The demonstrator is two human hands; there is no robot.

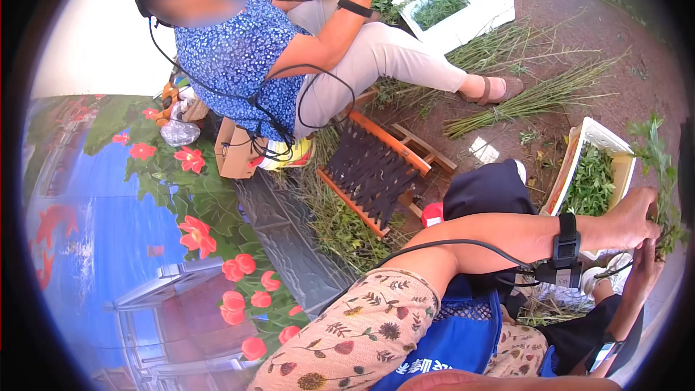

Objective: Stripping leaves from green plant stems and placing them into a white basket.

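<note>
My left hand (630,222), with a black strap and small device at the wrist, reaches to the right edge of view. Its fingers close on a green leafy sprig (657,157), whose leaves rise above the fist. Just below, my right hand (646,269) has its fingers bent at the sprig's lower end, close against the left fingers. Part of the right grip is hidden. Beside my left forearm stands a cream plastic basket (555,187) holding loose picked leaves (592,182).
A co-worker (239,65) sits at upper left. Near them are a white foam box (461,27) with greens, stripped stems (521,100) on the ground, and a low woven stool (374,168). A black cable (461,241) runs along my left arm. A cardboard box (233,149) stands behind.
</note>
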